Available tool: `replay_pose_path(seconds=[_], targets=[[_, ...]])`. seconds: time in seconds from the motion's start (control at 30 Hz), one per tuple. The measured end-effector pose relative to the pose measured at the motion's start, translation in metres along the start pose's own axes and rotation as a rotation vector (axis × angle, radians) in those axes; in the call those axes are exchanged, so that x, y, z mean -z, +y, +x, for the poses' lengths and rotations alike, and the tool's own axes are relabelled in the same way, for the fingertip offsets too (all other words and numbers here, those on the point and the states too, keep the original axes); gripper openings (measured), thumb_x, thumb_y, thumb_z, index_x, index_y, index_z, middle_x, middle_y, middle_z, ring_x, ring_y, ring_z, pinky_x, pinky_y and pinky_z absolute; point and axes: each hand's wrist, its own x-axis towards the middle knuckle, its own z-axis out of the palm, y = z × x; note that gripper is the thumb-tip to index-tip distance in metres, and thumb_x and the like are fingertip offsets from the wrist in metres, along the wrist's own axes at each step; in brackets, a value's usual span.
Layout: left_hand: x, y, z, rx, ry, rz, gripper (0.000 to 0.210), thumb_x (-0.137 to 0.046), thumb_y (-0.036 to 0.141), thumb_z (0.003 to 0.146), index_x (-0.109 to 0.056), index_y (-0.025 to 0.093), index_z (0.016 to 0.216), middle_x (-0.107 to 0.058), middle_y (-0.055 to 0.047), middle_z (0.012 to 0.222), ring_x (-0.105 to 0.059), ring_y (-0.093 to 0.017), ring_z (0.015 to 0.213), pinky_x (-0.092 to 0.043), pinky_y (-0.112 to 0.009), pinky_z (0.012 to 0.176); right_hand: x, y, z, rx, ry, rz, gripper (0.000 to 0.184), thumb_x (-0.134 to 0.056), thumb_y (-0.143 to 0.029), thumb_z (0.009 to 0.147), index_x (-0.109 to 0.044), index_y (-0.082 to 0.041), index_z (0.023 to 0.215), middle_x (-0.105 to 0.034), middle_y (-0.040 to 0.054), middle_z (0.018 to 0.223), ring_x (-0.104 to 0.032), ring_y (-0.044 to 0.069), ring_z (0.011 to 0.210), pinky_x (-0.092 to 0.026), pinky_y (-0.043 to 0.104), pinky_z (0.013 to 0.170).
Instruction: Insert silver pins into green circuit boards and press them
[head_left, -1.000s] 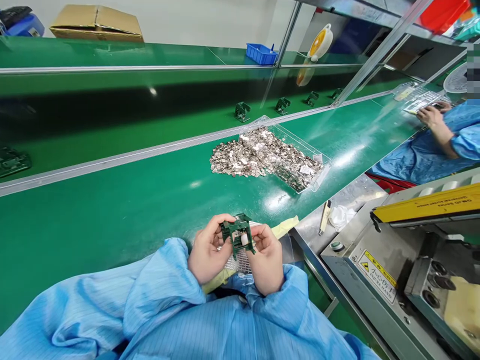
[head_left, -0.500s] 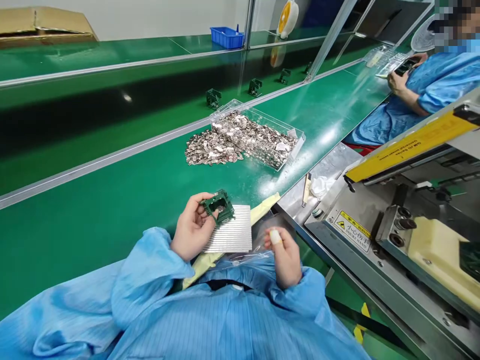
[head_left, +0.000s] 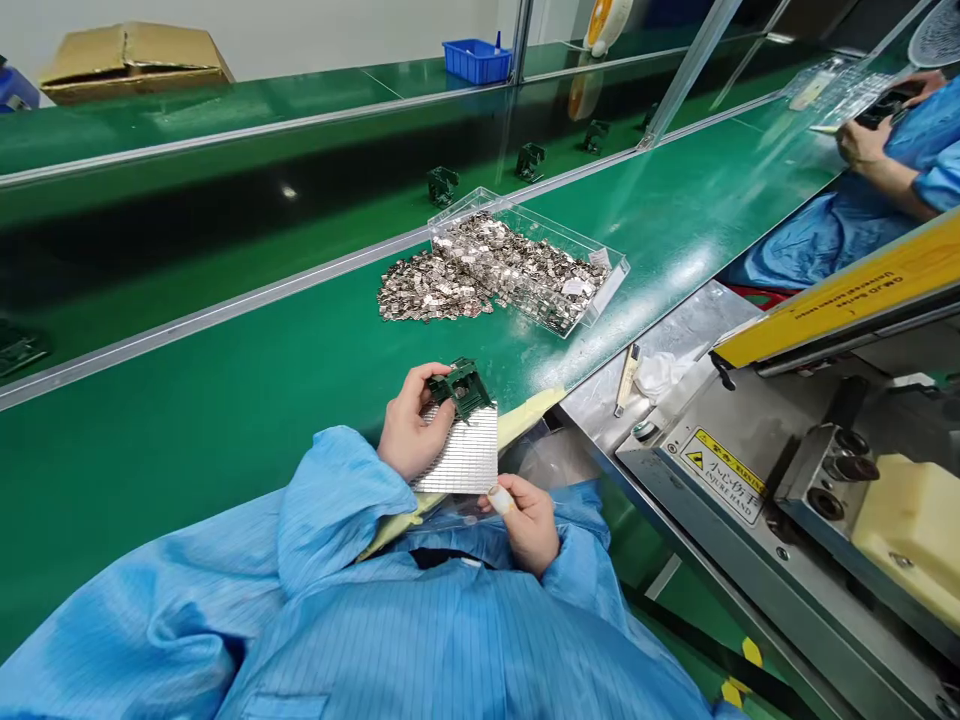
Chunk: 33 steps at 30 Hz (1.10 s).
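Observation:
My left hand [head_left: 414,430] is closed on a dark green plastic frame [head_left: 466,385] with an open middle, held tilted over the top of a silver ridged sheet [head_left: 465,455]. Below and right of it, my right hand [head_left: 531,525] has thumb and fingers pinched together at the sheet's lower right corner. A white wrap [head_left: 501,499] covers the thumb tip. Whether the sheet's edge or a small piece lies in the pinch, I cannot tell. Beneath the sheet runs a pale yellow strip [head_left: 531,418], with clear plastic beside it.
Ahead, a clear tray [head_left: 611,285] of small metal pieces stands beside a loose pile [head_left: 431,288]. Several green frames [head_left: 442,186] sit on the belt beyond. At right is a machine [head_left: 720,480] with a cutter knife [head_left: 627,380] nearby. A co-worker's hands [head_left: 870,140] are at far right.
My right hand has moved left to the sheet's lower corner. The green frame in my left hand has turned and sits a little higher and further right. The view has shifted slightly.

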Motion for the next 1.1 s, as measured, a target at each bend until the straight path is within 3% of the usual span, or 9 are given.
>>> replay_pose_path(seconds=[0.2,0.4,0.57,0.73,0.9,1.1], targets=[[0.001,0.001,0.0,-0.027,-0.014,0.11,0.038,-0.058,0.016,0.08,-0.051,0.023,0.117,-0.053,0.004,0.069,-0.043,-0.009,0.055,-0.035,-0.019,0.055,0.005,0.009,0.009,0.092,-0.059,-0.124,0.039,-0.049,-0.051,0.087,-0.062,-0.019,0.069,-0.064,0.0042,0.068,-0.06,0.017,0.066,-0.049,0.029,0.063],[0.003,-0.001,0.0,-0.019,-0.019,0.076,0.038,-0.059,0.017,0.08,-0.051,0.023,0.117,-0.055,0.003,0.072,-0.045,-0.01,0.058,-0.038,-0.02,0.058,0.02,0.005,0.01,0.086,-0.143,-0.415,0.03,-0.047,-0.035,0.085,-0.067,-0.019,0.069,-0.064,0.0051,0.066,-0.06,0.018,0.063,-0.046,0.028,0.061],[0.001,-0.003,0.001,-0.004,-0.002,-0.133,0.036,-0.062,0.024,0.082,-0.051,0.021,0.116,-0.061,0.0,0.082,-0.058,-0.013,0.072,-0.046,-0.022,0.07,0.033,-0.001,0.018,-0.002,-0.141,-0.699,0.023,-0.05,-0.019,0.075,-0.073,-0.02,0.077,-0.073,0.0084,0.079,-0.066,0.022,0.07,-0.05,0.031,0.068],[0.004,0.006,-0.003,-0.018,-0.01,-0.431,0.031,-0.063,0.024,0.082,-0.05,0.02,0.11,-0.064,-0.003,0.092,-0.062,-0.012,0.083,-0.05,-0.022,0.075,0.046,-0.026,0.021,0.013,-0.077,-0.869,0.021,-0.052,-0.023,0.078,-0.074,-0.021,0.078,-0.074,0.0087,0.08,-0.069,0.026,0.075,-0.052,0.035,0.069],[0.005,0.013,-0.011,0.071,-0.085,-0.56,0.03,-0.062,0.025,0.084,-0.049,0.02,0.11,-0.063,-0.002,0.088,-0.061,-0.011,0.078,-0.052,-0.021,0.07,0.047,-0.077,0.013,0.256,0.079,-0.765,0.023,-0.052,-0.027,0.087,-0.072,-0.022,0.097,-0.073,0.0061,0.087,-0.068,0.023,0.075,-0.053,0.033,0.067],[0.004,0.009,-0.015,0.102,-0.119,-0.549,0.032,-0.06,0.027,0.086,-0.048,0.022,0.115,-0.06,-0.002,0.088,-0.057,-0.01,0.074,-0.049,-0.019,0.068,0.003,-0.101,0.03,0.419,0.085,-0.472,0.019,-0.061,-0.015,0.084,-0.071,-0.027,0.093,-0.062,0.002,0.084,-0.059,0.017,0.077,-0.048,0.027,0.065]])
